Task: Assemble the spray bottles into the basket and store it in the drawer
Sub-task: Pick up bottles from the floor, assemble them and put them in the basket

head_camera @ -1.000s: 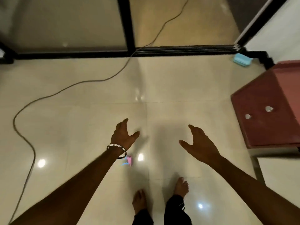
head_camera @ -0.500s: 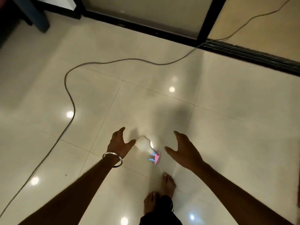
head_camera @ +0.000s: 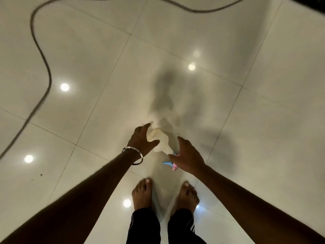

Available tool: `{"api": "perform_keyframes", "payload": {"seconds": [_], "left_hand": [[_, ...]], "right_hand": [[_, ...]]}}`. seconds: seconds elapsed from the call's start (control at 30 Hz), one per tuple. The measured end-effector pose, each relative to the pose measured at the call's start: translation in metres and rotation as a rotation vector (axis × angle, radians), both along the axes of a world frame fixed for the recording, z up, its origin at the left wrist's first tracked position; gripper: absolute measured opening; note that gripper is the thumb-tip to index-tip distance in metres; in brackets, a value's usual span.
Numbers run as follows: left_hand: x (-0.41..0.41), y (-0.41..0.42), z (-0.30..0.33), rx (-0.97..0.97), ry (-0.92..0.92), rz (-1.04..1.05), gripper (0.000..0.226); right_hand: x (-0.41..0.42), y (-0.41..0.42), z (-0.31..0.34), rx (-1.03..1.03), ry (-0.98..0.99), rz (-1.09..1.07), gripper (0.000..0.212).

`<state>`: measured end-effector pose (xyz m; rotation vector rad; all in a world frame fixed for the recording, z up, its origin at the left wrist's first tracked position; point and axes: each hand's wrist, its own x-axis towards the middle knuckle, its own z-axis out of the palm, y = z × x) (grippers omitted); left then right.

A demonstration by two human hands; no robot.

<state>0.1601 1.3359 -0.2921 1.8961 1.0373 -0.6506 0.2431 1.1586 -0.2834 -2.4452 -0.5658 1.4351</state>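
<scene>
A spray bottle (head_camera: 162, 140) with a cream body and a pink and blue trigger head (head_camera: 169, 164) lies on its side on the tiled floor, just ahead of my bare feet. My left hand (head_camera: 141, 140), with a metal bangle at the wrist, is spread around the bottle's base end, thumb and fingers on either side of it. My right hand (head_camera: 188, 156) hovers open over the trigger end and hides part of it. Whether either hand touches the bottle is unclear. No basket or drawer is in view.
A dark cable (head_camera: 41, 55) snakes across the glossy cream tiles at the upper left and top. My bare feet (head_camera: 142, 192) stand just below the bottle. Ceiling lights reflect as bright spots on the floor.
The view has swung down and away from the red cabinet. Both hands have dropped and closed in on the spray bottle, the left now around its base, the right over its trigger.
</scene>
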Motion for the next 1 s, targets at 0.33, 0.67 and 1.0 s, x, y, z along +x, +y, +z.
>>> {"api": "perform_keyframes", "payload": {"seconds": [0.33,0.67,1.0], "left_hand": [[-0.015,-0.003,-0.112,-0.212,-0.007,0.184,0.082],[0.003,0.004,-0.075,-0.558,0.054,0.491,0.056],[0.019,0.009,0.049,-1.000,0.252,0.320,0.066]], "right_hand": [[-0.039,0.013,-0.117,0.012,-0.062,-0.021,0.073],[-0.018,-0.001,-0.070,0.121,-0.140,-0.010,0.039],[0.018,-0.026,0.077,0.321,-0.612,0.278,0.047]]}}
